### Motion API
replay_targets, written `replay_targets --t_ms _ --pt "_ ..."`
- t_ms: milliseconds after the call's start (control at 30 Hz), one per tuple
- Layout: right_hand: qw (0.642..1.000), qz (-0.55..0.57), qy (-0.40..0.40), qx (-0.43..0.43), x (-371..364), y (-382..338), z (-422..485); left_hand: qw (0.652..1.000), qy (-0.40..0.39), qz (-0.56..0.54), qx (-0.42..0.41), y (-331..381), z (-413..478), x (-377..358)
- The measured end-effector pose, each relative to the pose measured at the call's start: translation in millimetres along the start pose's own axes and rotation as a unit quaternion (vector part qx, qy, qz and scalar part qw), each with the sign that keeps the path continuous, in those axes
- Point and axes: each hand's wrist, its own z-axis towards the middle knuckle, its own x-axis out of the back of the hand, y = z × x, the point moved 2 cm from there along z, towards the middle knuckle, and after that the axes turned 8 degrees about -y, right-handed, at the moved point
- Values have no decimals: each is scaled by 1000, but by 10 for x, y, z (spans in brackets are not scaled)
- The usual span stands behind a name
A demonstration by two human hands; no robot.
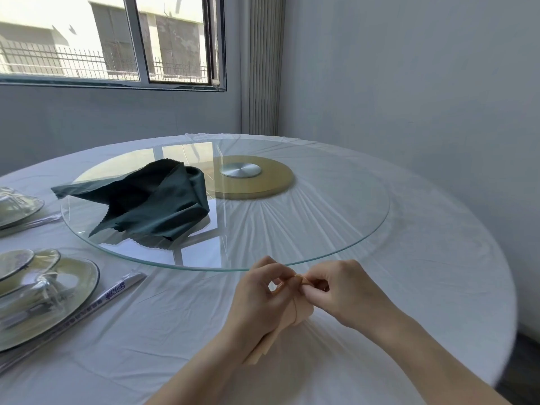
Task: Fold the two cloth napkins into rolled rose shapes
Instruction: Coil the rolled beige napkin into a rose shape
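A peach napkin (301, 312) is rolled up between my hands just above the white tablecloth, near the front of the table. My left hand (260, 299) grips the roll around its body, with a loose tail of cloth hanging below my wrist. My right hand (336, 290) pinches the top end of the roll with thumb and fingertips. A dark green napkin (152, 203) lies loosely crumpled on the left part of the glass turntable, untouched by either hand.
The round glass turntable (321, 247) sits on a tan disc with a metal hub (240, 170) in the table's middle. Wrapped place settings of plates (79, 287) and wrapped chopsticks (117, 290) stand at the left. A window and white walls lie behind.
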Motion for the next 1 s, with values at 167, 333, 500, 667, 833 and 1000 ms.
replay_targets --t_ms 167,333,500,667,833,1000 --pt "989 -142 36 -1 -61 -78 39 999 5 29 -11 49 -4 -32" --pt "981 -157 110 27 -209 5 22 997 -26 68 -7 38 45 -36" --pt "996 -22 92 -1 -191 111 68 994 -72 73 25 -26 59 -87" --pt "991 -69 110 38 -221 107 76 995 -71 32 55 -31 57 -108" --pt "963 -211 140 91 -265 107 72 997 -55 6 56 -75 92 -75" --pt "989 -104 80 75 -293 189 68 996 -58 17 63 -87 143 -77"
